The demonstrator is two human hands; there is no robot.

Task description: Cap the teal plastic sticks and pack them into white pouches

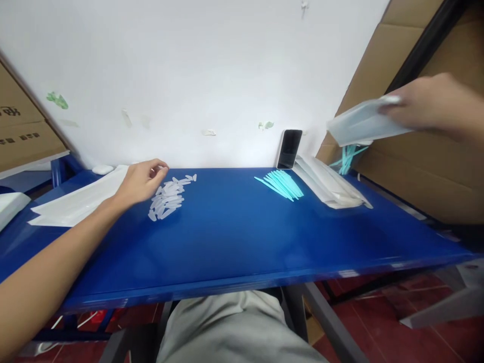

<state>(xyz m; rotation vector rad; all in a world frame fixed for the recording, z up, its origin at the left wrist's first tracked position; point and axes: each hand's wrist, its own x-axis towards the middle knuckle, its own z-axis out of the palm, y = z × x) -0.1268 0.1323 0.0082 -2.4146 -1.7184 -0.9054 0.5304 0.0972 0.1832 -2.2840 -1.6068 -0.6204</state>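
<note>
My left hand (141, 180) hovers at the far edge of a pile of small translucent white strips (166, 197) on the blue table. Its thumb and fingers curl together; a pale bit shows at the fingertips, too small to name. Raised at the right, my right hand (423, 103) is blurred by motion and grips a whitish plastic bag (366, 123). Just below that bag are some turquoise sticks (346, 160), partly covered by it. Another heap of turquoise sticks (283, 185) lies fanned on the table, right of the middle.
A phone (290, 149) leans upright against the white wall. Beside it lies a stack of pale plastic bags (330, 185). White sheets or bags (81, 199) lie under my left forearm. Cardboard (427, 176) borders the right side, and a printed carton (26, 126) stands left.
</note>
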